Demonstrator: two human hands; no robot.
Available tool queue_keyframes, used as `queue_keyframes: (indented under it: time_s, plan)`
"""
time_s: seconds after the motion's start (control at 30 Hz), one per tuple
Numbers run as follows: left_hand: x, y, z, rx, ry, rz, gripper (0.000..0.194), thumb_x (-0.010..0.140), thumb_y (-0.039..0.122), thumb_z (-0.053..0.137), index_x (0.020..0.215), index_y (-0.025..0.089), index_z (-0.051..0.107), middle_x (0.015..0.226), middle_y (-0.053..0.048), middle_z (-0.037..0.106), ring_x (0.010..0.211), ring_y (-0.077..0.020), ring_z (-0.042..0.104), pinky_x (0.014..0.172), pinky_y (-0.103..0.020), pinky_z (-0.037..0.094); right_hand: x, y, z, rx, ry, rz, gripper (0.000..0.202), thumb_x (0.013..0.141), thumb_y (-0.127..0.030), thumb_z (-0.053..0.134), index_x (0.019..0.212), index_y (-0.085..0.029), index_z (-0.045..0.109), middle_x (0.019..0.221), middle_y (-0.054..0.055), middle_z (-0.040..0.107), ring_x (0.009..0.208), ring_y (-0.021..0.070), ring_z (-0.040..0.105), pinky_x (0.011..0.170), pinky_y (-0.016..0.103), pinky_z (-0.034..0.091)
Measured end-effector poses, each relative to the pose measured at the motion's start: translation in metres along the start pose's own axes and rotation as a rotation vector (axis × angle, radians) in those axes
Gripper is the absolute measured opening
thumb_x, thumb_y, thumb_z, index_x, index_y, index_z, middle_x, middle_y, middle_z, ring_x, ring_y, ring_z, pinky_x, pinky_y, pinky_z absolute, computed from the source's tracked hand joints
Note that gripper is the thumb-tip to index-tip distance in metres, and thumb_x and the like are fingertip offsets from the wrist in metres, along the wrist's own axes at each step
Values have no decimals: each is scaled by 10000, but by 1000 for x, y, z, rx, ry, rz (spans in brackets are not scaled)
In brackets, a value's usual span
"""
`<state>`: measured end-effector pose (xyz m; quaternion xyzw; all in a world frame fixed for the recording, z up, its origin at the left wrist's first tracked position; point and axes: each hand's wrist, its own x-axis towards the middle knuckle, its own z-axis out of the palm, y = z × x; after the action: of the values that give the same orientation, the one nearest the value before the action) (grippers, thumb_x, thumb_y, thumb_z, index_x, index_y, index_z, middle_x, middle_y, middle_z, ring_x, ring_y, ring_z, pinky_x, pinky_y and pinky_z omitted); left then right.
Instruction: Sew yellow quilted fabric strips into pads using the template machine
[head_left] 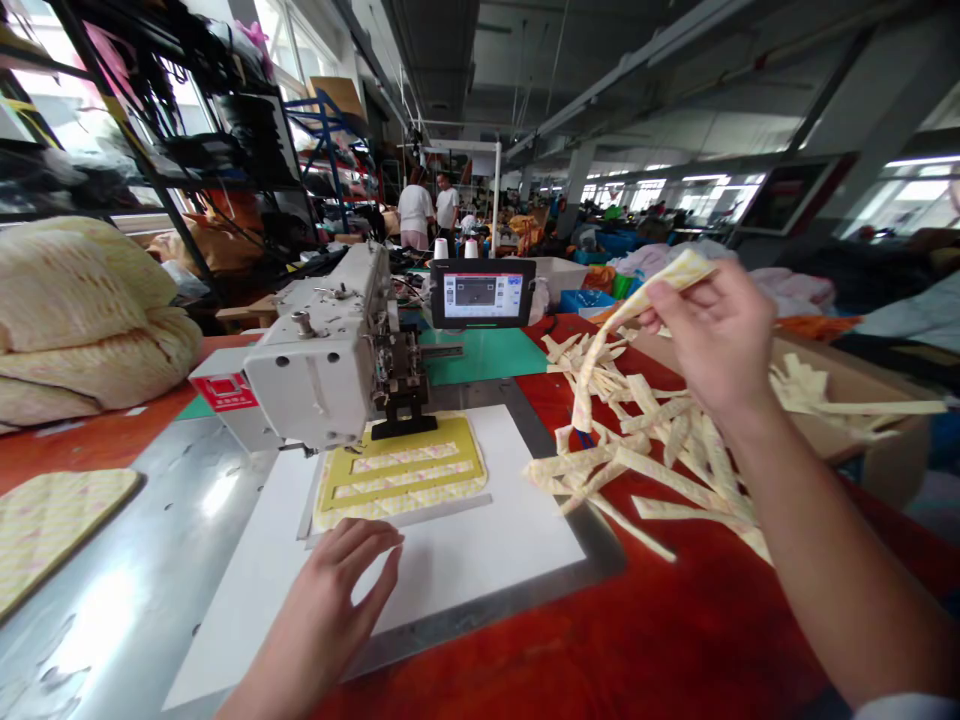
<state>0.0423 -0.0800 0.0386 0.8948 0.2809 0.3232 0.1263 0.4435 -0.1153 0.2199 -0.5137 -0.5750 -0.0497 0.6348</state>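
Note:
My right hand is raised at the right, its fingers closed on one end of a pale yellow fabric strip that hangs down to the left. Below it lies a loose pile of similar strips. At the lower middle, my left hand rests near the front edge of a quilted yellow panel, thumb and fingers apart, nothing between them. A mustard-coloured slotted template covers that panel, over a white sheet. The sewing machine's black clamp meets the template's back edge.
The white sewing machine head stands at the left of the panel. Behind it are a control screen and thread cones. Another quilted panel and a bulky fabric bundle lie left. A cardboard box holds strips at right.

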Motion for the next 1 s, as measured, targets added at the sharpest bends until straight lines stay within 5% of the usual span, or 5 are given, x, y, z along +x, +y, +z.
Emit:
queue_keyframes:
  time_s: [0.3, 0.43, 0.57, 0.73, 1.0]
  plan:
    - [128, 47, 135, -681, -129, -349, 969, 776, 359, 797, 1542, 121, 255, 1339, -231, 560, 736, -151, 657, 695, -302, 539, -20, -19, 27, 57, -248, 88, 420, 866, -509, 702, 962, -139, 530, 813, 23, 629, 644, 63, 600, 559, 139, 488]
    - [167, 67, 197, -642, -129, -319, 169, 827, 138, 619, 961, 85, 708, 827, -95, 704, 740, -191, 630, 712, -302, 486, -14, -28, 18, 15, -223, 55, 404, 888, -506, 678, 961, -133, 540, 819, 33, 632, 659, 64, 603, 568, 139, 491]
    - [182, 82, 225, -704, -124, -277, 209, 853, 114, 535, 892, 109, 740, 841, -98, 727, 805, -212, 662, 750, -313, 504, -5, -35, 15, -16, -21, -64, 375, 893, -486, 681, 994, -152, 545, 884, 51, 640, 697, 70, 609, 608, 153, 511]
    - [174, 65, 206, -767, -80, -212, 603, 790, 244, 729, 1361, 128, 575, 1302, -160, 640, 1165, -267, 621, 983, -363, 506, -9, -36, 26, 74, -212, 48, 443, 839, -524, 727, 982, -129, 585, 837, 41, 623, 648, 57, 570, 575, 148, 498]
    - [53, 6, 74, -993, -24, -431, 589, 1039, 595, 235, 1403, 187, 453, 1336, -170, 607, 1277, -255, 566, 1071, -485, 448, -103, -24, 96, 421, -584, 625, 562, 745, -577, 776, 962, -106, 559, 767, 36, 624, 537, 50, 529, 426, 129, 381]
